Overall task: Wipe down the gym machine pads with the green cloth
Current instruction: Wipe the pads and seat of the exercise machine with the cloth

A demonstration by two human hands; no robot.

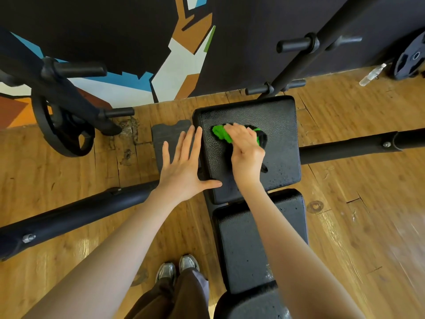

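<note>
A black padded bench runs up the middle of the head view. Its far square pad (278,125) has small wet spots on it. My right hand (247,149) presses a bunched green cloth (220,132) onto the pad's upper left part; the cloth sticks out past my fingers and the rest is hidden under my hand. My left hand (184,166) lies flat with fingers spread at the pad's left edge, thumb touching the pad. A second pad (243,247) lies nearer to me, partly behind my right forearm.
Black frame tubes (76,212) extend left and right (358,146) across the wooden floor. A weight plate (62,132) hangs on the rack at left, another (411,58) at far right beside a plastic bottle (372,74). A black floor mat (170,137) lies left of the pad. My shoes (177,269) stand below.
</note>
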